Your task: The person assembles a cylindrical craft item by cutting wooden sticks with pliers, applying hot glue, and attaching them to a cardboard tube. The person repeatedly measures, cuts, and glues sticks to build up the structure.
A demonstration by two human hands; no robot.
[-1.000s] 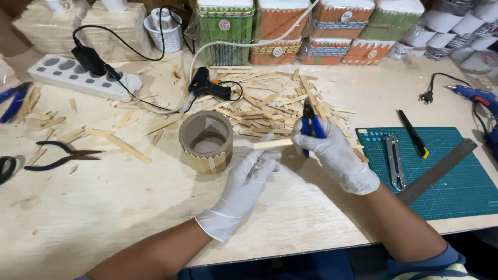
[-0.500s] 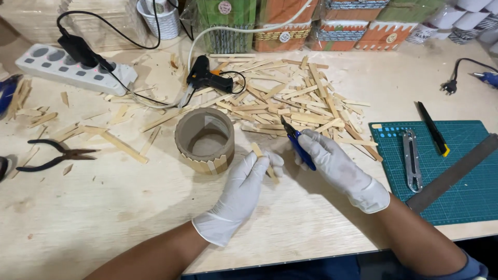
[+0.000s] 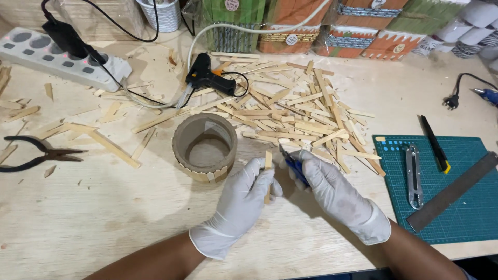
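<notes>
**A:** Pale wooden tabletop (image 3: pixel 78 228), littered with offcuts, and a row of decorated boxes (image 3: pixel 332 31) along the far edge. What's in the hands?

**B:** Both gloved. The left hand (image 3: pixel 236 207) is clenched on a short wooden stick (image 3: pixel 268 162), upright between thumb and fingers, top end poking above the grip. The right hand (image 3: pixel 337 197) is closed round a blue-handled cutter (image 3: pixel 293 165), its nose just beside the stick, on the right of the left grip.

**A:** And around that grip?

**B:** Just beyond it, up and to the left, sits a cardboard ring (image 3: pixel 205 146), open side up, with sticks lining its near lower wall. Further out past the grip, the big pile of sticks (image 3: pixel 295 114) with a black glue gun (image 3: pixel 207 79) at its far-left edge. Well to the left, black pliers (image 3: pixel 36 154) and a white power strip (image 3: pixel 57 54). Well to the right, a green cutting mat (image 3: pixel 467 207) carrying a utility knife (image 3: pixel 413 175), a pen-like cutter (image 3: pixel 434 144) and a steel ruler (image 3: pixel 454 191).

**A:** How would that stick handle?

**B:** I'd judge it very light, thin and stiff, but brittle: it would likely splinter under a hard pinch. Best held by its flat faces low down, as here, leaving the top end free
</notes>
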